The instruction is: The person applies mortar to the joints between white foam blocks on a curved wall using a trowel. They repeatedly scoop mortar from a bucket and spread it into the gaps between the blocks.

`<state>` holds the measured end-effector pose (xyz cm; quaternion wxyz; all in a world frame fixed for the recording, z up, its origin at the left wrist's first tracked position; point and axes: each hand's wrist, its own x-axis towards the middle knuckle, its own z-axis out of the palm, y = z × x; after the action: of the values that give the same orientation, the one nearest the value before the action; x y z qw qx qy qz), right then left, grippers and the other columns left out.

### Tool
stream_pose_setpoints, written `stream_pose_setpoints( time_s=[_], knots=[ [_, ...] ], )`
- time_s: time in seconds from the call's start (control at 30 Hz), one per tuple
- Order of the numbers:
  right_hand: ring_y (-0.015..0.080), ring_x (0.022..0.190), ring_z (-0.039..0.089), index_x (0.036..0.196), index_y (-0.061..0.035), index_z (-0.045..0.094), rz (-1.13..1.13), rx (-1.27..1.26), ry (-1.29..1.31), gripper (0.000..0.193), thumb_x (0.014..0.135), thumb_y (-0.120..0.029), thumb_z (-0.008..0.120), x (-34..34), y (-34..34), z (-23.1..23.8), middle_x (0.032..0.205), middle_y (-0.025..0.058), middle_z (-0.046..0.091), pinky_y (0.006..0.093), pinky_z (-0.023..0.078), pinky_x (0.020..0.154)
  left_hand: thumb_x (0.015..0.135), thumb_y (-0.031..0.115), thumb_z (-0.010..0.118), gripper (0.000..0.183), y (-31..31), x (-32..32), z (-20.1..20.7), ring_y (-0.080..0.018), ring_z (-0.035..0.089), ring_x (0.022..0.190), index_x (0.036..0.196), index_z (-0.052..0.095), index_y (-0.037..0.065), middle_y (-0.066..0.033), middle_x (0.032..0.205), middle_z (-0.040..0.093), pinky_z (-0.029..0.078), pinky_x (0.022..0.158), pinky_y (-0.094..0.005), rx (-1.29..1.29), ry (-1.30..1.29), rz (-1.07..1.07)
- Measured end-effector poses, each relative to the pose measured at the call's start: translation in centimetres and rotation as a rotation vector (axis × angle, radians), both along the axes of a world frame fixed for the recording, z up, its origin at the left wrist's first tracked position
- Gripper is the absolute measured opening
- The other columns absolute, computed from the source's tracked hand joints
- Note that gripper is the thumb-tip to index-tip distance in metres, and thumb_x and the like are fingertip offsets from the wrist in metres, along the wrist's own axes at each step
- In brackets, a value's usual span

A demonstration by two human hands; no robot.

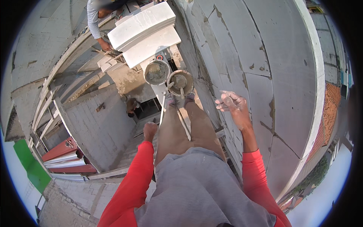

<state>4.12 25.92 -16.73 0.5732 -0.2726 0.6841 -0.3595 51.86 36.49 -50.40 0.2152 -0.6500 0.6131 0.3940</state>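
Note:
My left hand (150, 131) is closed in a fist beside my left thigh; whatever it may hold is hidden. My right hand (235, 108), dusted white, is raised beside the grey block wall (257, 98), fingers loosely bent and apart with nothing in them. Beyond my feet stand two buckets of grey mortar: a larger bucket (145, 75) and a smaller, brownish bucket (191, 79). A tool handle (182, 93) sticks out over the smaller bucket's near rim. Pale strips of wood (184, 123) lie between and beside my legs.
Large white blocks (141, 26) are stacked past the buckets. Another person's hand (104, 44) rests near wooden pieces at upper left. Far below on the left, a person (131, 106) is beside a dark opening. Red and white metal sheets (66, 159) lie lower left.

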Motion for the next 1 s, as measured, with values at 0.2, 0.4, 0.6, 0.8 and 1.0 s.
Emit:
stream_pose_setpoints(
  time_s=[0.2,0.4,0.6,0.8,1.0],
  knots=[
    [0.0300,0.110,0.073,0.126,-0.0001,0.071,0.696,0.580,0.372,0.060,0.091,-0.049,0.072,7.5,4.0,-39.3,0.115,0.0208,0.076,0.0443,0.057,0.092,0.092,0.050,0.070,0.075,2.8,-5.8,-4.5,-0.0445,0.070,0.112,0.145,0.055,-0.001,-0.0289,0.113,0.073,0.054,0.097,-0.0508,0.262,0.025,0.631],
    [0.0378,0.122,0.068,0.119,-0.0045,0.075,0.776,0.701,0.688,0.051,0.083,-0.040,0.071,14.7,1.9,-61.5,0.126,0.0203,0.073,0.0487,0.054,0.102,0.094,0.052,0.065,0.071,2.6,-10.5,-6.4,-0.0414,0.054,0.136,0.147,0.053,0.006,-0.0232,0.148,0.056,0.041,0.114,-0.0534,0.199,-0.261,0.526],
    [0.0389,0.114,0.072,0.112,-0.0052,0.078,0.990,0.715,0.694,0.045,0.081,-0.036,0.070,17.6,-3.5,-72.4,0.117,0.0208,0.076,0.0476,0.056,0.096,0.091,0.036,0.065,0.061,2.5,-10.8,-6.9,-0.0412,0.059,0.127,0.142,0.057,0.003,-0.0194,0.136,0.063,0.043,0.112,-0.0527,0.148,-0.349,0.500],
    [0.0360,0.116,0.071,0.111,-0.0054,0.074,0.944,0.678,0.808,0.041,0.078,-0.029,0.075,12.4,-2.3,-67.8,0.122,0.0198,0.073,0.0451,0.058,0.095,0.090,0.025,0.065,0.049,2.2,-11.1,-6.6,-0.0400,0.061,0.122,0.133,0.062,0.003,-0.0190,0.127,0.067,0.045,0.110,-0.0495,0.064,-0.350,0.484],
    [0.0417,0.097,0.070,0.116,-0.0015,0.068,1.212,-0.166,1.275,0.041,0.077,-0.013,0.075,7.3,0.7,-66.8,0.105,0.0221,0.070,0.0514,0.054,0.076,0.089,0.024,0.066,0.047,2.1,-10.7,-6.5,-0.0381,0.062,0.118,0.131,0.063,0.003,-0.0190,0.123,0.068,0.046,0.108,-0.0483,0.028,-0.317,0.495]
  ],
)
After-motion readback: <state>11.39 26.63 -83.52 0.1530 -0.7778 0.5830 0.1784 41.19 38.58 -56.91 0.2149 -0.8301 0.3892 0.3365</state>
